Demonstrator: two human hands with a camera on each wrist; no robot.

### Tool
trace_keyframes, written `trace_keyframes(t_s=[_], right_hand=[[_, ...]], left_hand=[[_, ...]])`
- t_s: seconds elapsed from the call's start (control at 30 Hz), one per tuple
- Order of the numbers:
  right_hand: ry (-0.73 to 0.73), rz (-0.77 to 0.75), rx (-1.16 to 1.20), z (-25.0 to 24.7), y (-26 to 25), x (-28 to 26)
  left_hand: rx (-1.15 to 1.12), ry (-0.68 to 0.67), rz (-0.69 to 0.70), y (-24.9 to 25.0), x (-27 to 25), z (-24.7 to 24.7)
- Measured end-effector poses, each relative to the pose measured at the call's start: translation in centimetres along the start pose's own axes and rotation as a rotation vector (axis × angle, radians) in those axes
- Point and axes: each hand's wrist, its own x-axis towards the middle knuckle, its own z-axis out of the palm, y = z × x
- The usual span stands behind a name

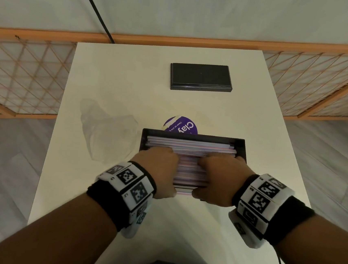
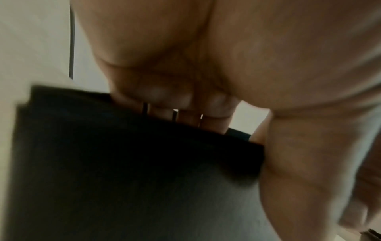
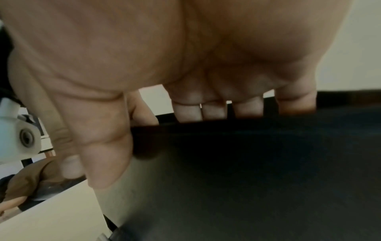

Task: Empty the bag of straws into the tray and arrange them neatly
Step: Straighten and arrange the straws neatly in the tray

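Observation:
A black tray sits at the middle of the white table, filled with pale striped straws lying side by side along its length. My left hand and right hand are on the tray's near side, a gap of straws showing between them. In the left wrist view the fingers curl over the black wall into the tray. The right wrist view shows the same: fingers inside the wall, thumb outside. The fingertips are hidden. The clear plastic bag lies crumpled left of the tray.
A purple round lid lies just behind the tray. A flat black box rests near the table's far edge. Wooden lattice screens stand to both sides. A black cable runs down the wall behind.

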Motion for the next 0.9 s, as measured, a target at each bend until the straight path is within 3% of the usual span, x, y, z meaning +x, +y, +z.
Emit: trace_keyframes(t_s=[0.23,0.9], right_hand=[[-0.03,0.034,-0.017,1.0,0.0,0.5],[-0.008,0.015,0.004,1.8,-0.7,1.7]], left_hand=[[0.055,-0.092,-0.006,0.1,0.7,0.8],[0.056,-0.124,-0.032,0.2,1.4,0.9]])
